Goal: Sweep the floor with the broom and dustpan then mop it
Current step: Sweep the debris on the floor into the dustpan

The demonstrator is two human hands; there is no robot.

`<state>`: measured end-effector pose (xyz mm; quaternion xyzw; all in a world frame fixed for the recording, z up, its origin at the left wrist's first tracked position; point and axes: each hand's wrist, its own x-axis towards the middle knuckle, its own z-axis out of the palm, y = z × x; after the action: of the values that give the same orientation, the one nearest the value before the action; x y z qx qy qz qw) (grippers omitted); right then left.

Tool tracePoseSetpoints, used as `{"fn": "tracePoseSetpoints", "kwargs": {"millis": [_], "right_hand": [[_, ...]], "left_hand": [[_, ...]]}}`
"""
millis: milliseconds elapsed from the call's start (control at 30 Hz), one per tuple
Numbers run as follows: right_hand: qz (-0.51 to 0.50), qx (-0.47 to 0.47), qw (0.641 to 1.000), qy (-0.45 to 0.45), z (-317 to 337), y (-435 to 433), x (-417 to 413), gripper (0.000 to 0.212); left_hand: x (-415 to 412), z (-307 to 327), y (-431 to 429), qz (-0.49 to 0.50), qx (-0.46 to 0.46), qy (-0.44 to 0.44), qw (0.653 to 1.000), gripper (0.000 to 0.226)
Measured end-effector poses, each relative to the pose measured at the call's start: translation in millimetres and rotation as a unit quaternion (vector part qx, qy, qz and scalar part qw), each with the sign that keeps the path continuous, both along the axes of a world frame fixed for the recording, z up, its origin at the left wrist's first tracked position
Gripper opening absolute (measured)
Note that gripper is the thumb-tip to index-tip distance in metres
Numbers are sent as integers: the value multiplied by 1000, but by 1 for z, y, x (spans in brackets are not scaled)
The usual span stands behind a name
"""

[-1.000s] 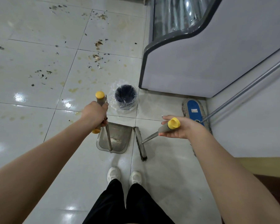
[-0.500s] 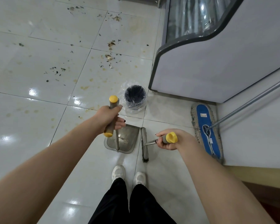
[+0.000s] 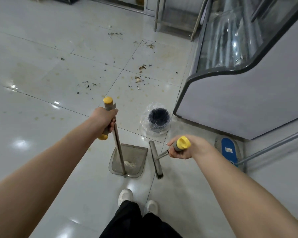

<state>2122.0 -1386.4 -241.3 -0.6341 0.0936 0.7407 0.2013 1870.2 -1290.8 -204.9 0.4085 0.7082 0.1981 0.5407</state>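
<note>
My left hand (image 3: 104, 120) grips the grey and yellow handle of a long-handled dustpan (image 3: 129, 162), whose translucent grey pan sits on the floor just ahead of my feet with some pale debris in it. My right hand (image 3: 187, 148) holds the yellow-capped handle of the broom (image 3: 156, 159); its narrow brush head stands on the tile right beside the pan. Brown and black litter (image 3: 138, 78) is scattered over the white tiles farther ahead. A blue flat mop (image 3: 228, 150) lies at the right, its metal pole running up to the right.
A small black bin (image 3: 157, 118) lined with clear plastic stands ahead of the broom. A glass-fronted display counter (image 3: 239, 93) blocks the right side. Metal table legs (image 3: 156, 14) stand at the back. Yellowish stains mark the tiles; open floor stretches left.
My view has tilted up and shows more floor ahead. Both hands keep their grips; dustpan and broom stay close together, now a little farther in front of my feet.
</note>
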Motion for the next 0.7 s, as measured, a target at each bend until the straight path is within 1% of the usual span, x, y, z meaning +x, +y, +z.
{"fn": "tracePoseSetpoints", "kwargs": {"millis": [33, 233, 333, 400, 467, 567, 633, 700], "right_hand": [[16, 3, 1000, -3, 3, 7, -7, 25], [108, 13, 994, -27, 21, 52, -67, 16], [136, 48, 989, -35, 29, 80, -107, 14], [127, 58, 990, -30, 32, 100, -134, 14], [116, 47, 992, -11, 35, 123, -166, 17], [59, 38, 998, -4, 36, 158, -208, 24], [47, 47, 998, -6, 37, 179, -235, 23], [22, 38, 999, 4, 40, 198, -262, 16]], "left_hand": [[-8, 4, -1, 5, 2, 4, 1000, 41], [-72, 26, 9, 45, 21, -3, 999, 40], [-112, 34, 21, 60, 33, -4, 998, 39], [-141, 37, 32, 65, 38, -1, 997, 39], [-175, 40, 49, 67, 39, -2, 997, 39], [-218, 46, 74, 62, 37, 4, 997, 41], [-247, 50, 91, 65, 40, 0, 997, 41], [-276, 54, 107, 70, 45, -9, 996, 38]]}}
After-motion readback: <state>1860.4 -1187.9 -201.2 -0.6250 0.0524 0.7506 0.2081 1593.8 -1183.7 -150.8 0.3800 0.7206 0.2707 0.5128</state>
